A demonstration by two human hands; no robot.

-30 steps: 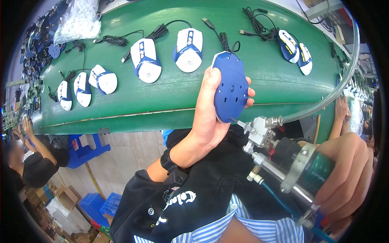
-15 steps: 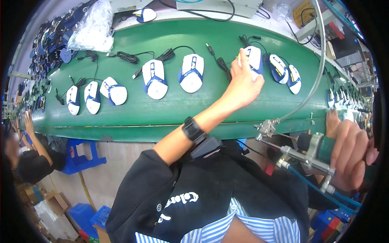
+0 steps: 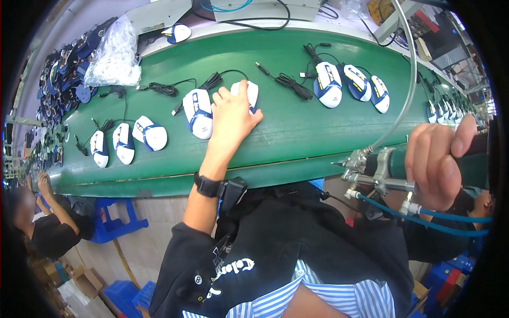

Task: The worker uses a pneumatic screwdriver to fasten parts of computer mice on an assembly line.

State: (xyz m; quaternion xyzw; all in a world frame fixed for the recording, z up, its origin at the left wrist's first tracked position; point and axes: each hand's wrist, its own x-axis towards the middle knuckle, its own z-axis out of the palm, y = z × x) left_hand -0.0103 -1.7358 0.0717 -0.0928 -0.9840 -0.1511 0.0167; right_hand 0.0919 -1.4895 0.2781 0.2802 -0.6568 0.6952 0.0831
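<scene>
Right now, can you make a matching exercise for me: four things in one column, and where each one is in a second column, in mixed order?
Things:
1. left hand
2. right hand
3. plastic bag
4. blue stool

Places:
a. under the belt's near edge, at the left
b. on a white and blue mouse on the green belt
c. on the belt's far left end
d. around a green air tool with blue hoses

Pairs: 1-b, 2-d, 3-c, 4-a
</scene>
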